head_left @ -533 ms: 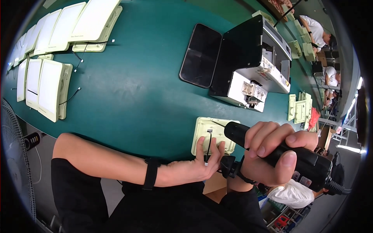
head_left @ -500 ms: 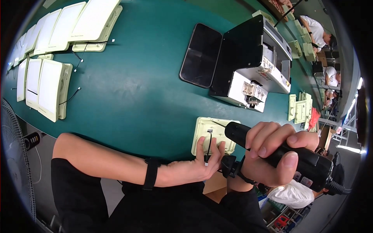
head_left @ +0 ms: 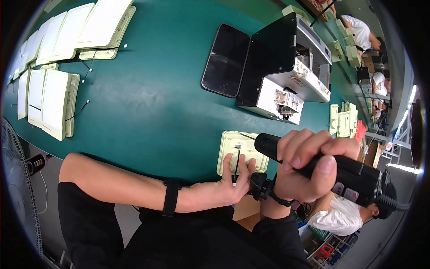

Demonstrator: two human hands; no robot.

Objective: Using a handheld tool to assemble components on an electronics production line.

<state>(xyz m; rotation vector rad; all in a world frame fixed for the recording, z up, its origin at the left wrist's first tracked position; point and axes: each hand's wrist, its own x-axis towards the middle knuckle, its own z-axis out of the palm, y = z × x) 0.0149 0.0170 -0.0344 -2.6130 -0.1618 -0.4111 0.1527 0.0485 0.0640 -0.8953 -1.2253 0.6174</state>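
In the head view, my right hand (head_left: 313, 163) is wrapped round a black corded electric screwdriver (head_left: 347, 179), its thin bit pointing left over the far edge of a pale green plastic housing (head_left: 226, 154). Whether the bit touches a screw cannot be made out. My left hand (head_left: 235, 179) rests with spread fingers on the near part of this housing, which lies on the green table. A short black cable (head_left: 237, 163) with a white plug runs from the housing between those fingers. The right hand and tool hide the housing's right side.
A black and silver machine (head_left: 280, 74) stands beyond the housing, beside a black phone-like slab (head_left: 226, 60). White-faced panels (head_left: 56, 103) with cables line the left. Pale green parts (head_left: 344, 121) lie at right. A fan (head_left: 18, 179) stands left; a person in white (head_left: 336, 215) sits at right.
The whole view has shifted slightly, so most things appear a little higher and further left. Both hands keep nearly the same pose, the screwdriver still over the housing.
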